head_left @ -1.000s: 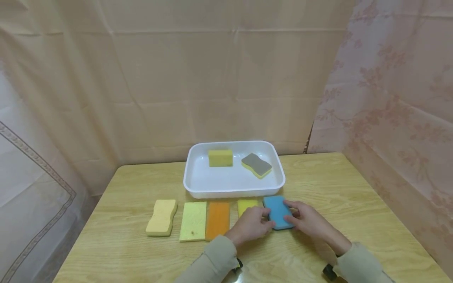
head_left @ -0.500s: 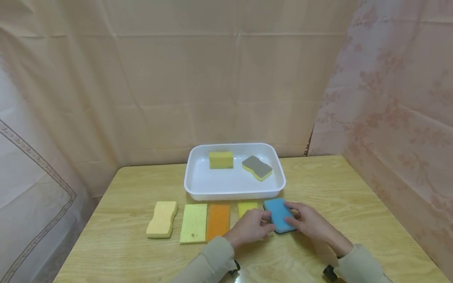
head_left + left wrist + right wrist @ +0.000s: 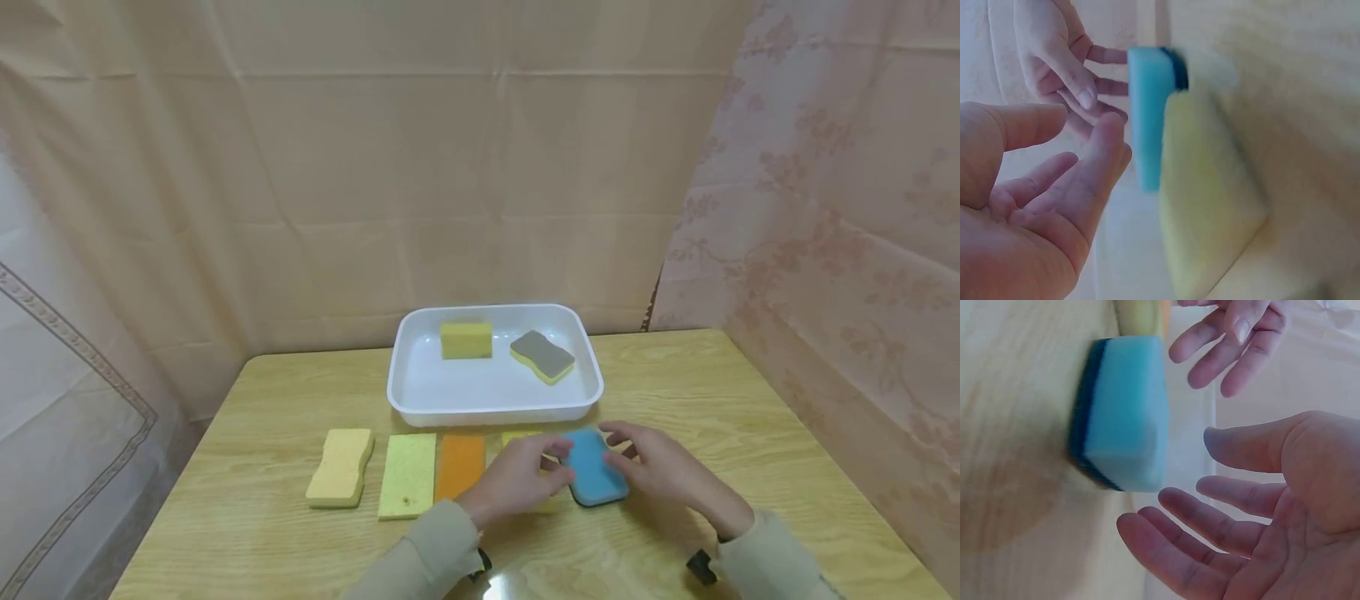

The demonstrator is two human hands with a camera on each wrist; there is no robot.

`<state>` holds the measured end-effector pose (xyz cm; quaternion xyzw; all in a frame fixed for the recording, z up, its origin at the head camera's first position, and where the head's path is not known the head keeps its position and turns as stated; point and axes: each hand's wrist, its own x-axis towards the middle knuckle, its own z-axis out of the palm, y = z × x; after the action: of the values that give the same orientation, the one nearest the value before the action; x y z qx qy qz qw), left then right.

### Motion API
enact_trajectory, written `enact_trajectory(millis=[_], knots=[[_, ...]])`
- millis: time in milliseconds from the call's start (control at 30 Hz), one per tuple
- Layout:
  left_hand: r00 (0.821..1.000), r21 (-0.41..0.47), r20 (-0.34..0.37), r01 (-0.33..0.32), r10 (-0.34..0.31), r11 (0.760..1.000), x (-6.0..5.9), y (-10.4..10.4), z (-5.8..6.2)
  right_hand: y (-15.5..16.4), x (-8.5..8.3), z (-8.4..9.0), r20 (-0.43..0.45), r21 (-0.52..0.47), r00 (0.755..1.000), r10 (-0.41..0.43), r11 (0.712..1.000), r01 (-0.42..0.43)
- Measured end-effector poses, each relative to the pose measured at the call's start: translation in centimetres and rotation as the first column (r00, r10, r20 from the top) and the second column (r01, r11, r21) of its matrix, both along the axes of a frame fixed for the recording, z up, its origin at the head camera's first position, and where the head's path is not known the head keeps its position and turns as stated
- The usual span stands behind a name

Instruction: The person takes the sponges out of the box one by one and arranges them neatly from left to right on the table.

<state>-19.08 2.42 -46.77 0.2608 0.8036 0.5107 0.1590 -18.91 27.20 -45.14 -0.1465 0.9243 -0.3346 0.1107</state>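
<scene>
A blue sponge (image 3: 595, 471) with a dark underside lies on the table between my two hands. To its left, my left hand (image 3: 513, 479) hovers with loosely bent fingers, holding nothing. My right hand (image 3: 656, 467) is at the sponge's right side; the right wrist view shows its fingers (image 3: 1216, 522) spread and apart from the blue sponge (image 3: 1129, 412). A yellow sponge (image 3: 517, 436) is mostly hidden behind my left hand, but the left wrist view shows this yellow sponge (image 3: 1204, 200) beside the blue one.
Left of my hands lie an orange sponge (image 3: 460, 465), a pale green sponge (image 3: 407, 477) and a wavy-sided cream sponge (image 3: 340, 468). Behind the row stands a white tray (image 3: 480, 408) with an upright yellow sponge (image 3: 466, 341) and a grey-topped sponge (image 3: 542, 357). Curtains hang beyond the table.
The blue sponge has slid slightly toward me and turned a little. My left hand has drawn back leftward from it, and my right fingers have come off it.
</scene>
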Motion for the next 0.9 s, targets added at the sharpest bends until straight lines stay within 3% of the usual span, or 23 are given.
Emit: enact_trajectory(millis=[333, 467, 600, 900], knots=[[0.992, -0.08, -0.122, -0.035, 0.025, 0.996, -1.9, -2.5, 2.7, -0.8, -1.4, 2.6, -0.104, -0.04, 0.981, 0.164, 0.985, -0.169], [0.979, -0.116, -0.198, -0.072, 0.048, 0.991, -2.9, -3.2, 3.5, -1.7, -2.1, 3.8, -0.131, -0.029, 0.973, 0.189, 0.981, -0.194], [0.973, -0.183, -0.223, -0.104, 0.062, 0.978, -3.6, -3.7, 4.3, -2.7, -2.7, 5.0, -0.148, -0.008, 0.971, 0.189, 0.981, -0.192], [0.956, -0.286, -0.291, -0.118, 0.031, 0.951, -5.1, -5.2, 5.4, -3.9, -4.3, 6.2, -0.223, 0.042, 0.945, 0.241, 0.97, -0.238]])
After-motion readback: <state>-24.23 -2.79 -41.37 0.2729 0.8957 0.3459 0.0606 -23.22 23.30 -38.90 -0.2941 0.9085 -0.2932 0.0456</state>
